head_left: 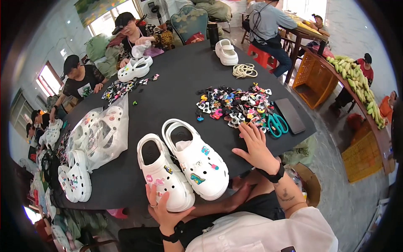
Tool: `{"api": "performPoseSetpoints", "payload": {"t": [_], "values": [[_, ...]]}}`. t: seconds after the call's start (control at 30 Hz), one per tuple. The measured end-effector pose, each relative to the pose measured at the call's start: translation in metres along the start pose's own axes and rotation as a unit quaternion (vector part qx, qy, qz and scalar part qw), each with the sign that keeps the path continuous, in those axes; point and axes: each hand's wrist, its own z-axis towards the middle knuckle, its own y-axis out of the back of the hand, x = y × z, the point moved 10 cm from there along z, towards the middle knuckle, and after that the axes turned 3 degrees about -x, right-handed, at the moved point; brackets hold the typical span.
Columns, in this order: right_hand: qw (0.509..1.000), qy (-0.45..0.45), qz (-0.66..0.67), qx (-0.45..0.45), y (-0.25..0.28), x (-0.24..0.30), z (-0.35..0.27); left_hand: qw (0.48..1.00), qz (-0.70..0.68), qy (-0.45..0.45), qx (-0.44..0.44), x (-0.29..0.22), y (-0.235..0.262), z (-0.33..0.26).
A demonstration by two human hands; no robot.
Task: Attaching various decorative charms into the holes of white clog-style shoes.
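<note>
A: Item one?

B: Pair of white clogs (182, 164) on the black table (176, 84), at its near edge — toes toward the person, small coloured charms fixed on the uppers.

A: Hands?

B: Left hand (161, 208) at the toe of the left-side clog, fingers spread and curled up against the toe, touching it; whether it truly grips I cannot tell. Right hand (256, 147) just right of the clogs, flat and open on the table, fingers stretched to the near edge of the charm heap (233, 105); nothing held that I can see.

A: Around the clogs?

B: Beyond the right hand, teal-handled scissors (276, 124), then a dark flat rectangular slab (289, 115). Left of the clogs, a clear plastic bag of white clogs (103, 134); further left, another white clog (77, 176) at the table's rim.

A: Far side of the table from the clogs?

B: One white clog (226, 52), a coil of pale cord (244, 70), a dark bottle (213, 34). Another white clog (133, 69) lies before a seated person — a second charm scatter (121, 87) beside it.

A: Off the table?

B: Right of the clogs, well apart, a bench of green bananas (357, 84) and orange crates (312, 80).
</note>
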Motion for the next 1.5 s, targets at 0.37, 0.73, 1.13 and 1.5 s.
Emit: {"api": "performPoseSetpoints", "payload": {"t": [0.37, 0.73, 1.13, 1.5], "values": [[0.998, 0.005, -0.053, 0.030, -0.013, -0.003, 0.006, 1.000, 0.007, -0.011, 0.001, -0.001, -0.001, 0.001], [0.842, -0.164, 0.513, -0.031, 0.019, -0.037, -0.017, 1.000, 0.005, -0.005, 0.005, -0.001, -0.001, -0.001], [0.842, -0.180, 0.509, -0.023, 0.011, -0.029, -0.029, 1.000, -0.018, -0.001, -0.006, 0.001, -0.003, 0.000], [0.920, -0.093, 0.369, 0.091, 0.031, -0.007, 0.003, 1.000, -0.019, -0.008, 0.000, -0.003, -0.002, 0.001]]}}
